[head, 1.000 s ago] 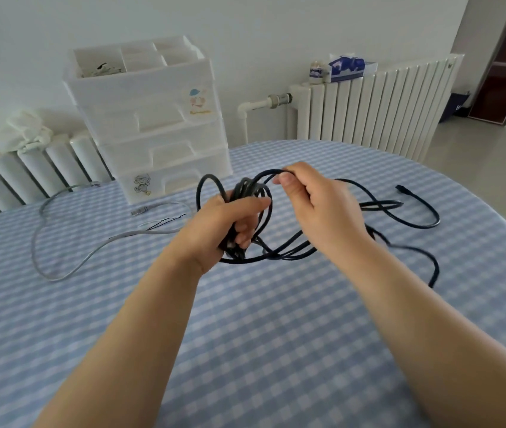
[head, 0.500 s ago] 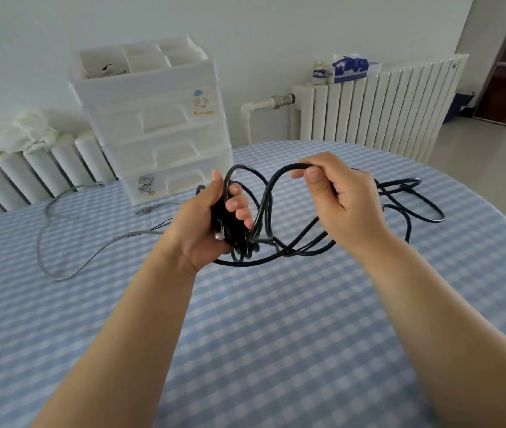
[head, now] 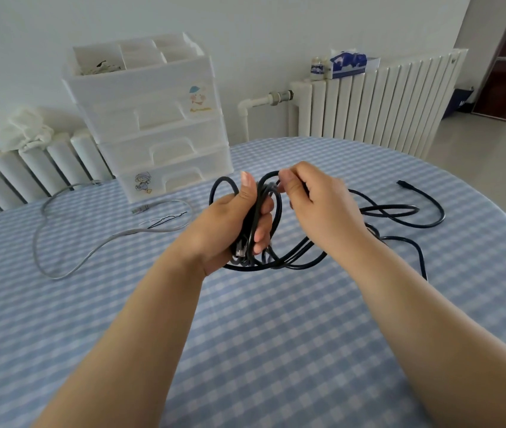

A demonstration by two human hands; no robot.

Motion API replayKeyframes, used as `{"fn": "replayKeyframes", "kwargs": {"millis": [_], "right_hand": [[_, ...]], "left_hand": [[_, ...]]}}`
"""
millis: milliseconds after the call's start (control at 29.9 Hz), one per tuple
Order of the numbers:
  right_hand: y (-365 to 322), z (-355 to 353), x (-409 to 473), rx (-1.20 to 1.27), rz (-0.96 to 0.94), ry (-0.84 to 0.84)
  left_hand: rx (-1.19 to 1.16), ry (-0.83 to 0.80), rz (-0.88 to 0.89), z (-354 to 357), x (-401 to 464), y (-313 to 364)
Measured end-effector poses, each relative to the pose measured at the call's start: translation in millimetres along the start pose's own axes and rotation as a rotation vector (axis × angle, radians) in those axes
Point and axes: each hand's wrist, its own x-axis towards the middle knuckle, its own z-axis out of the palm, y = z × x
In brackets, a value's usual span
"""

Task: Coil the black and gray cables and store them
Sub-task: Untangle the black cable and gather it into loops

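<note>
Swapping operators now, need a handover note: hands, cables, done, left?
Left hand grips the gathered loops of the black cable. Right hand pinches a strand at the top of the bundle.
Black cable's loose end lies uncoiled on the checked tablecloth, to the right.
Gray cable lies uncoiled on the left, untouched.
White drawer unit stands behind.
Left: finish black coil, coil gray, store both.

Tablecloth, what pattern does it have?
The tablecloth is checked in light blue and white, seen in the head view.
</note>
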Motion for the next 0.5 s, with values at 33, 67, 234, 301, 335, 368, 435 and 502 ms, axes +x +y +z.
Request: {"fn": "replayKeyframes", "kwargs": {"millis": [33,67,234,301,335,368,435,502], "right_hand": [[-1.1,1.1,0.3,0.022,0.015,0.006],[-1.9,1.7,0.9,0.052,0.032,0.017],[0.2,4.0,5.8,0.045,0.115,0.026],[3.6,-1.7,8.4,0.089,0.134,-0.036],[7.0,-5.3,10.0,0.189,0.149,-0.122],[9.4,-9.5,10.9,0.342,0.157,-0.255],[15.4,-10.4,11.0,0.74,0.15,-0.576],[19.3,-6.3,8.5,0.957,0.149,-0.797]], "left_hand": [[0.021,-0.022,-0.007,-0.9,-0.1,-0.1],[0.04,-0.055,-0.014,-1.5,-0.5,-0.3],[0.003,-0.244,-0.052,-0.7,0.7,-2.5],[-0.23,-0.355,-0.107,-5.1,-0.8,-0.2],[-0.357,-0.431,-0.129,-8.1,-1.8,0.5],[-0.464,-0.517,-0.142,-10.4,-2.0,0.6],[-0.588,-0.66,-0.146,-12.0,-1.9,0.3],[-0.622,-0.708,-0.124,-12.0,-2.2,0.3]]}}
